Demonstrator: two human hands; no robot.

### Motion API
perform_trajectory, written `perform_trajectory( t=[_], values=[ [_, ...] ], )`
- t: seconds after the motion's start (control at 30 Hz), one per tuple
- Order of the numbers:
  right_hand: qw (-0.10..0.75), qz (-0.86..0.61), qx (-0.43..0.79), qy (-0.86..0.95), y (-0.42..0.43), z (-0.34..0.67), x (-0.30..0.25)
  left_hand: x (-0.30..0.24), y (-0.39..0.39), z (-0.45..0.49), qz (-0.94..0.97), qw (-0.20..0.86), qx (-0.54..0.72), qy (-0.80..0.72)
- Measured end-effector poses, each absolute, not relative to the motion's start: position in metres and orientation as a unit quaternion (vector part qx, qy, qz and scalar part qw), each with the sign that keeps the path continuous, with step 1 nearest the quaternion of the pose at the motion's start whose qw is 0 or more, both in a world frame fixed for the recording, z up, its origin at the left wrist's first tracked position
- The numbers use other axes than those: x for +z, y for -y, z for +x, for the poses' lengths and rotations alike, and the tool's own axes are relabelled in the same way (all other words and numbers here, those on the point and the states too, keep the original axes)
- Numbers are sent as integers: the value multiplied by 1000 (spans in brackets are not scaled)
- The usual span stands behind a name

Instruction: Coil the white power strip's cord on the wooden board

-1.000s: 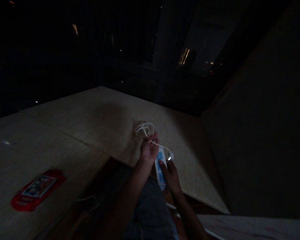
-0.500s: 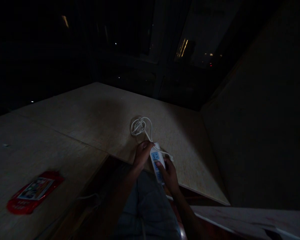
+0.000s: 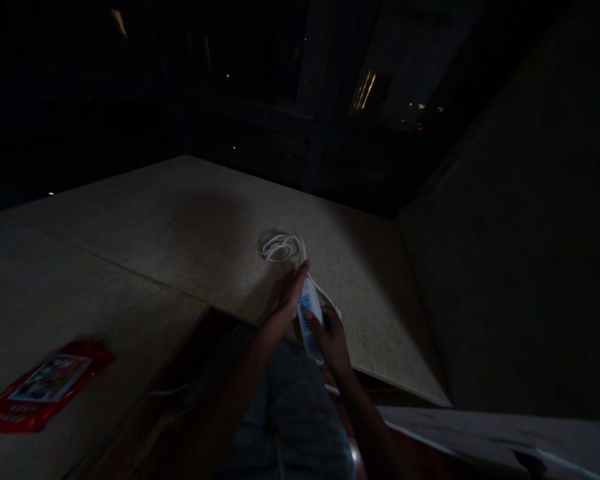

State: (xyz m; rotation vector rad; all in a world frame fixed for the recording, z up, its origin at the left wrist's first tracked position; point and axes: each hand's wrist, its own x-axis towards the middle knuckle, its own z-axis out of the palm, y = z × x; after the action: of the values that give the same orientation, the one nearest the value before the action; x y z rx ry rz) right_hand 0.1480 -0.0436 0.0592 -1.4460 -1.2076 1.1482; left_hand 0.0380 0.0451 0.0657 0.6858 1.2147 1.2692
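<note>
Power strip (image 3: 307,319), one, white with blue socket panels: held lengthwise across the near edge of the counter (image 3: 380,320), its far end above the counter and its near end over the person's lap; contact with the counter cannot be told. Right hand (image 3: 333,341): clamped on the strip's right side, thumb laid over the socket face and fingers curled round the side, a grip that probably keeps the strip steady and face up. Left hand (image 3: 291,290): set against the left side of the strip's far end, fingers stretched toward the loops, likely to guide the cord or brace that end; whether this grip is closed on anything cannot be told. Cord (image 3: 280,248), white: loosely looped on the counter beyond the strip's far end, well in from the near edge, apparently left slack there so that the hands have room; one stretch runs down the strip's right side to the right hand's fingers, its end too dim to read. Packet (image 3: 50,387), red, with a printed picture panel: lying flat on the counter's left part, near the inner corner's edge, well apart from both hands, seemingly set aside.
</note>
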Motion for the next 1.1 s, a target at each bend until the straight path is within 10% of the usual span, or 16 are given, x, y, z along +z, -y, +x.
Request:
perform_trajectory(
  t=[0.27,0.5,1.1],
  values=[
    [524,-374,734,217,8,149,72,87,-48,23,376,533,537,-535],
    [612,-316,725,7,-36,164,58,86,-21,2,389,615,419,-544],
    [471,-309,826,2,-57,164,55,103,-52,-59,610,467,318,-556]
  ],
)
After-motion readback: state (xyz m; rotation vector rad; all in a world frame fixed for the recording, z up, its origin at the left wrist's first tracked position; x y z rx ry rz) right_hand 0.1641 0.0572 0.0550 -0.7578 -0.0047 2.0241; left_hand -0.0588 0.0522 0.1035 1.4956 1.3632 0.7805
